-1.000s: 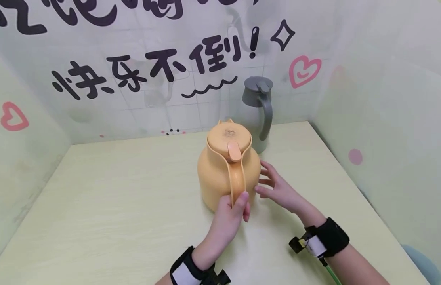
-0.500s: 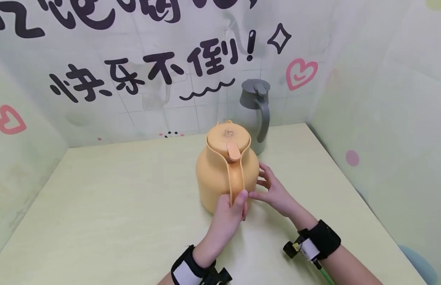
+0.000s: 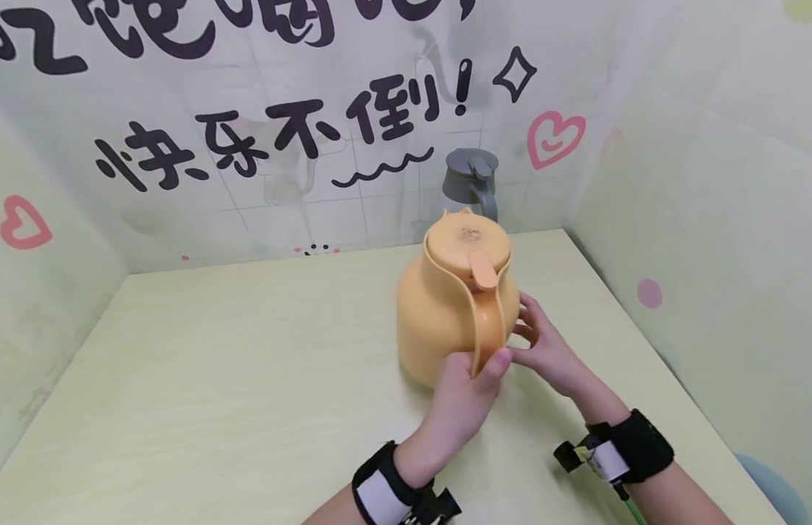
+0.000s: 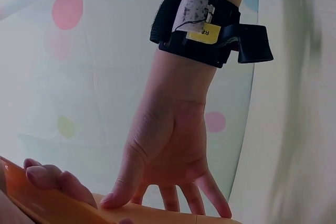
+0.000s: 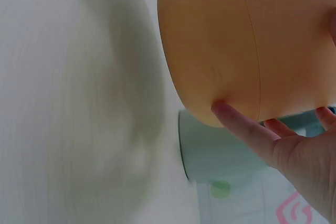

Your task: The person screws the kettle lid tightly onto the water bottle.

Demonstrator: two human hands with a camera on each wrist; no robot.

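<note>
An orange vacuum jug (image 3: 435, 321) with a round lid (image 3: 465, 237) and a thumb lever (image 3: 483, 270) stands at the right centre of the table, its handle (image 3: 489, 324) facing me. My left hand (image 3: 468, 397) grips the lower part of that handle. On the jug's right side, my right hand (image 3: 553, 357) rests its spread, fairly straight fingers. The left wrist view shows the right thumb and fingers meeting the jug. In the right wrist view its base seems slightly off the table. Behind it a grey jug (image 3: 470, 175) is mostly hidden.
The pale table (image 3: 248, 364) extends to the left and front. Lettered sheeting (image 3: 300, 204) closes the back, and more sheeting (image 3: 694, 255) stands along the right edge. Each wrist wears a black strap (image 3: 642, 445) with a small camera.
The orange jug has shifted right with both hands, and now covers most of the grey jug's body. The left hand keeps its grip on the handle; the right fingers stay at the jug's side.
</note>
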